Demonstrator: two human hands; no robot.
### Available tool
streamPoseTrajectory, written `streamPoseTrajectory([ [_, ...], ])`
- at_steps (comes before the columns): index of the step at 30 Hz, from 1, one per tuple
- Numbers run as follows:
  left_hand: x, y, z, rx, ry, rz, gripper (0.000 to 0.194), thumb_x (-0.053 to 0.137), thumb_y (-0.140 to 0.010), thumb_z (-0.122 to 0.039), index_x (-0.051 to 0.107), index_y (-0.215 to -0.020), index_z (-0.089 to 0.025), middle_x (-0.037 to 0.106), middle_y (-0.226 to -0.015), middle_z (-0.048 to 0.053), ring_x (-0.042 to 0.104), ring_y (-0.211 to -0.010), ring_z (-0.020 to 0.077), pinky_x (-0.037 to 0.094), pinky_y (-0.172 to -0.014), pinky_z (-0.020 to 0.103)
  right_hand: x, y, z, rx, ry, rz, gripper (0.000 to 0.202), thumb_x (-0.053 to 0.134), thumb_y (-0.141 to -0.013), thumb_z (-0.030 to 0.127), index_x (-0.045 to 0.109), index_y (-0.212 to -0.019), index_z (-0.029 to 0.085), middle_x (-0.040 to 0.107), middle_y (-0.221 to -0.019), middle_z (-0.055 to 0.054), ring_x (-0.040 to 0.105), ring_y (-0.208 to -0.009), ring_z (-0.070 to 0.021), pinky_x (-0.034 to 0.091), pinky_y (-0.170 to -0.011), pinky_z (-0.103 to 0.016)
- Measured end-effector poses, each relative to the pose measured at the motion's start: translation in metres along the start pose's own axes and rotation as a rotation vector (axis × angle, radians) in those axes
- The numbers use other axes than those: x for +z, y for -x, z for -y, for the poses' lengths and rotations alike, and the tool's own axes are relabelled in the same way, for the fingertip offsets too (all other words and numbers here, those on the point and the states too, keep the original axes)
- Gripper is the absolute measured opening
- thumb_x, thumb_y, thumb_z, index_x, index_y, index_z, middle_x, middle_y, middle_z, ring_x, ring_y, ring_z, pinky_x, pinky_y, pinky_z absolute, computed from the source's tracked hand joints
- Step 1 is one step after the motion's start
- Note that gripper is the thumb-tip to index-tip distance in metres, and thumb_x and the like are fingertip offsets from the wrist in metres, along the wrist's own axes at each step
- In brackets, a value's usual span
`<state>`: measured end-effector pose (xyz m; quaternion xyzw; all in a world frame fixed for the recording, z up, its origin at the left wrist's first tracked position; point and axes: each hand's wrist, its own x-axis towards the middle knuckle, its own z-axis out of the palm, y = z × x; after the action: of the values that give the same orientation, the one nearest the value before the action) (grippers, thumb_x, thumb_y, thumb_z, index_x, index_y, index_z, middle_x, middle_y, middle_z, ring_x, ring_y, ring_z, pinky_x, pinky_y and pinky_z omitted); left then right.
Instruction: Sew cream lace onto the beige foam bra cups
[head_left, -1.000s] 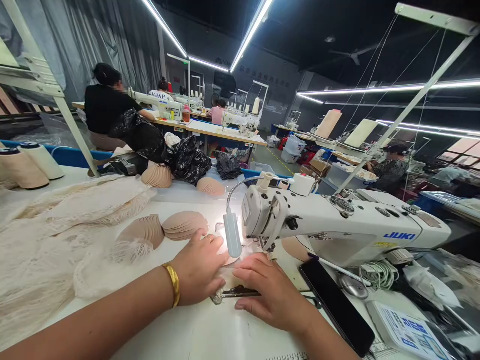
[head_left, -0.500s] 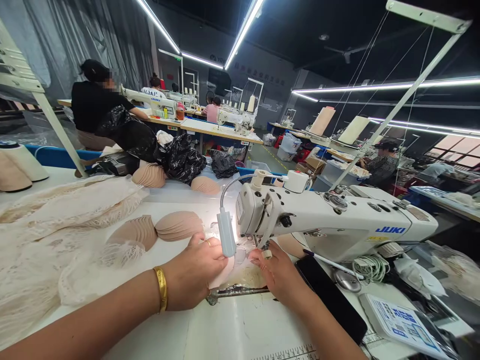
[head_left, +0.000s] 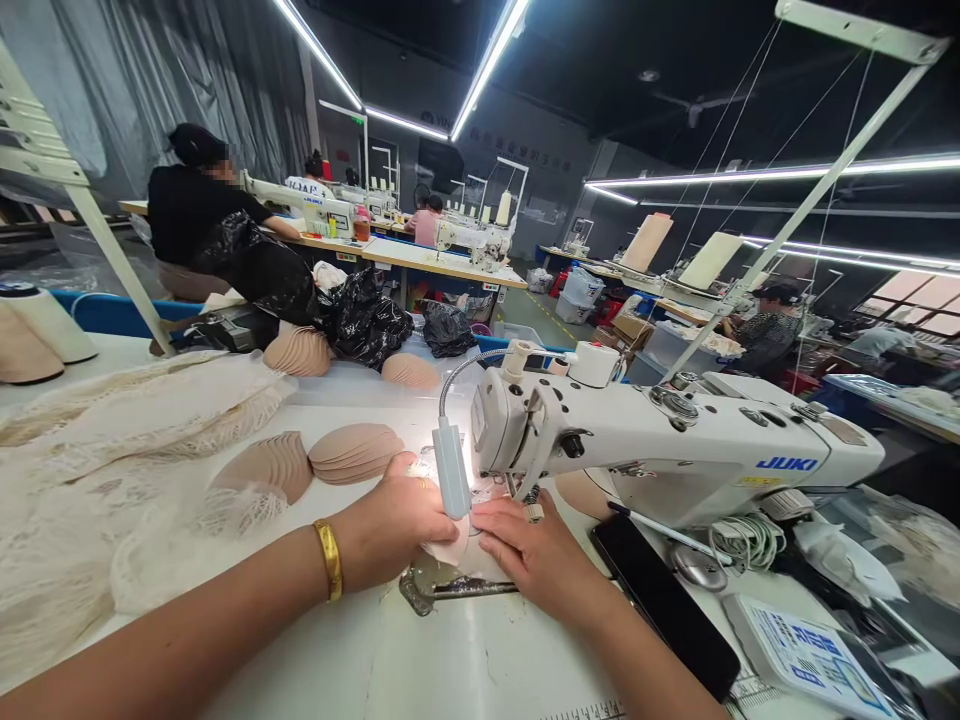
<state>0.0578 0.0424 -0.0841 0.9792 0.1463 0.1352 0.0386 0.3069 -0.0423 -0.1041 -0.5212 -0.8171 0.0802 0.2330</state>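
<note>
Head view: pink fabric is touched by the left hand, grip unclear. The right hand is laid open alongside.

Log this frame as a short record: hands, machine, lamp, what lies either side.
Left hand: on a pale pink fabric piece; gold bangle on wrist
Right hand: at the piece's right side
Machine: white JUKI sewing machine
Lamp: gooseneck lamp, lit
Left side: fanned beige pads, cream lace
Right side: black smartphone
</note>
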Motion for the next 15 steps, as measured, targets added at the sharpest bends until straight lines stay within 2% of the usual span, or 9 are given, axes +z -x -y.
streamPoseTrajectory([
  [5, -0.0053, -0.0021, 0.0032, -0.001, -0.027, -0.01, 0.033, 0.059, -0.069, 0.008, 0.064, -0.082, -0.023, 0.073, -0.08, -0.002, 0.068, -0.085, 0.0229, 0.032, -0.094, 0.042, 0.0013, 0.002, 0.0007, -0.015, 0.178, 0.011, 0.03, 0.057, -0.106, 0.031, 0.073, -0.131, 0.036, 0.075, -0.127, -0.008, 0.066, -0.111, -0.0327, 0.049, -0.101, -0.057],
  [11, -0.0093, -0.0034, 0.0041, -0.004, -0.066, 0.001, 0.031, 0.058, -0.071, 0.003, 0.067, -0.083, -0.024, 0.073, -0.077, -0.001, 0.067, -0.08, 0.0235, 0.035, -0.094, 0.044, 0.003, 0.0037, 0.0006, 0.01, 0.181, 0.01, 0.029, 0.059, -0.105, 0.032, 0.072, -0.131, 0.035, 0.074, -0.123, -0.009, 0.066, -0.108, -0.031, 0.052, -0.096, -0.052],
  [15, -0.0077, -0.0034, 0.0026, -0.027, -0.068, 0.0, 0.03, 0.058, -0.07, 0.002, 0.066, -0.081, -0.024, 0.072, -0.076, -0.001, 0.067, -0.079, 0.0235, 0.035, -0.095, 0.046, 0.0051, 0.0038, -0.0007, -0.041, 0.148, -0.04, 0.029, 0.061, -0.103, 0.028, 0.072, -0.13, 0.032, 0.075, -0.122, -0.009, 0.067, -0.105, -0.0297, 0.054, -0.092, -0.049],
])
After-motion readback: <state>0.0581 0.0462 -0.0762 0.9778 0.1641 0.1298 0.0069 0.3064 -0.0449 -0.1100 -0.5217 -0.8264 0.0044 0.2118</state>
